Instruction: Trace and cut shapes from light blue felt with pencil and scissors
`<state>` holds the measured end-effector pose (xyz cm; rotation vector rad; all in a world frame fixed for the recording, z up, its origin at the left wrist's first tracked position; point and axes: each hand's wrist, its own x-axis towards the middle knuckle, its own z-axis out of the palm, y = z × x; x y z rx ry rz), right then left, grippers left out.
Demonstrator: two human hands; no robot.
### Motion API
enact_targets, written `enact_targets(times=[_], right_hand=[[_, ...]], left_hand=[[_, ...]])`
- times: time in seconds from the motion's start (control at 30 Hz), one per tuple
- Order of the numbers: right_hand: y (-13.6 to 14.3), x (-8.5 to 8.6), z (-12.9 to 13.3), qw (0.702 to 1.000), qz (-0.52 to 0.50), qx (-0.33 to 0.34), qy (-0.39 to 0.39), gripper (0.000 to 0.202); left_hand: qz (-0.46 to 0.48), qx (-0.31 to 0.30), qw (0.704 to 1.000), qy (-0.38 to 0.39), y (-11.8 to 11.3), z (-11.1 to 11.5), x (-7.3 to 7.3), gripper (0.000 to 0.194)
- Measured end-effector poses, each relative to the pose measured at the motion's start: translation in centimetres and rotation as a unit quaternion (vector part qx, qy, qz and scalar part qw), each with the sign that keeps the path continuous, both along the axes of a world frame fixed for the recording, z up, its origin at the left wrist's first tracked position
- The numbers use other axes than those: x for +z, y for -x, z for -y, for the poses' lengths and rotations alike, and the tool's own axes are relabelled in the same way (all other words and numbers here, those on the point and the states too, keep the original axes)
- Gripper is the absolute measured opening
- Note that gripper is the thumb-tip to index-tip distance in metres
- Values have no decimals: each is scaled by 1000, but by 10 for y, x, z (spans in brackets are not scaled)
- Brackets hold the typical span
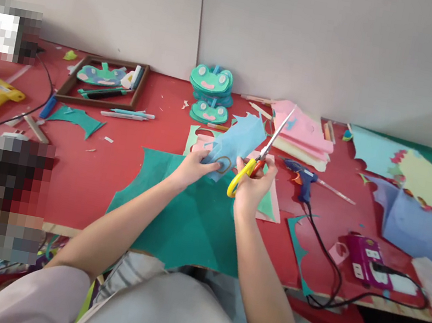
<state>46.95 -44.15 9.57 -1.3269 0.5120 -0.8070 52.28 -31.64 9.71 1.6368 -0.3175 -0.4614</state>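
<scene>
L hand (198,168) pinched a thin, jagged light-blue felt-like piece (239,138) btwn thumb & fingers, abv a big dark-green felt-like sheet (189,218). R hand (256,182) gripped metal scissors w/ yellow-and-red plastic handles (249,168), tips toward 1 o'clock. Limp material could've buckled btwn blades; L fingers too close, poss. nick. R hand swinging to 3 o'clock might've knocked the dark-blue plastic glue gun (304,180). No brands legible; purple boxy power unit's (366,260) markings, 4 o'clock, too small.
</scene>
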Motion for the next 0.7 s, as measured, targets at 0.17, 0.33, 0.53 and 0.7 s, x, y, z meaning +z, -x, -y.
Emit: enact_targets(times=[0.17, 0.33, 0.53, 0.7], right_hand=[[4, 12, 10, 995, -47, 72, -44, 45], [13, 21, 4, 981, -67, 177, -51, 42], [18, 21, -23, 958, -74, 272, -54, 55], [13, 9, -27, 949, -79, 303, 34, 53]], left_hand=[[24, 35, 999, 31, -13, 2, 23, 24], [85, 96, 990, 57, -33, 8, 61, 17], [125, 171, 973, 98, -41, 11, 66, 11], [81, 176, 969, 152, -40, 8, 67, 11]])
